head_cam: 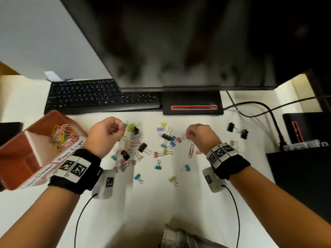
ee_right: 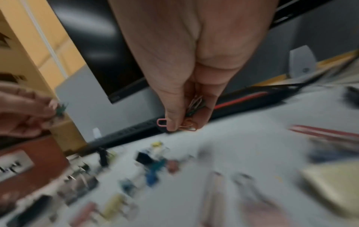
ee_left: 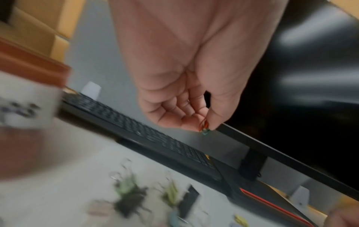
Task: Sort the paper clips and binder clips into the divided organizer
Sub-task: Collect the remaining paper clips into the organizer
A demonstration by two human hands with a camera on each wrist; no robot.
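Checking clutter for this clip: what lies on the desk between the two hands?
Head view: between left hand and right hand lie scattered binder clips on the white desk.

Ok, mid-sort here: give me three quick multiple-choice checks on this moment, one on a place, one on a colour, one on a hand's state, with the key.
1. Where do the sorted paper clips lie?
A. organizer's far compartment
B. on the keyboard
C. under the monitor

2. What colour is the loose paper clip on the desk beside the right hand?
A. black
B. pink
C. blue

3. What is the left hand doing?
A. lying flat on the desk
B. pinching paper clips at its fingertips
C. gripping the organizer

Key: 1 A, the coloured heap fills that section. 2 B, a pink wire loop. 3 B, clips stick out of the pinch.
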